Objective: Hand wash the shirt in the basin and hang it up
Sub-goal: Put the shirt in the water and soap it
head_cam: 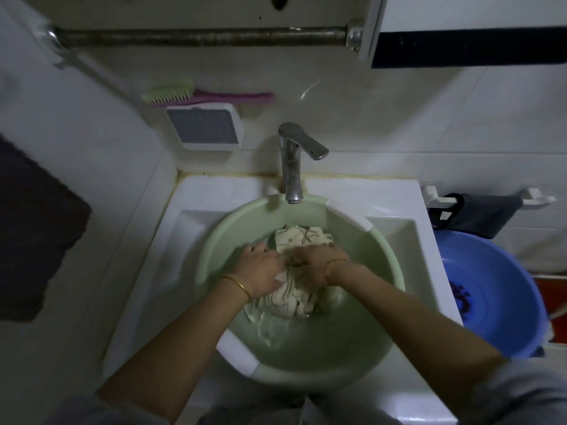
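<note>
A pale green basin point(352, 354) stands in the white sink point(196, 197) under the tap, with water in it. The wet cream shirt point(291, 299) with a faint pattern lies bunched in the water. My left hand point(260, 271) grips a fold of the shirt at the left of the bunch. My right hand point(316, 265) clutches the cloth right beside it, blurred, knuckles up. Both hands meet over the middle of the shirt; part of the cloth is hidden under them.
A metal tap point(294, 161) rises behind the basin. On the wall are a green and pink brush point(184, 95), a soap tray point(205, 127) and a rusty rail point(202, 36). A blue basin point(503, 289) stands to the right, a dark towel point(33, 228) hangs left.
</note>
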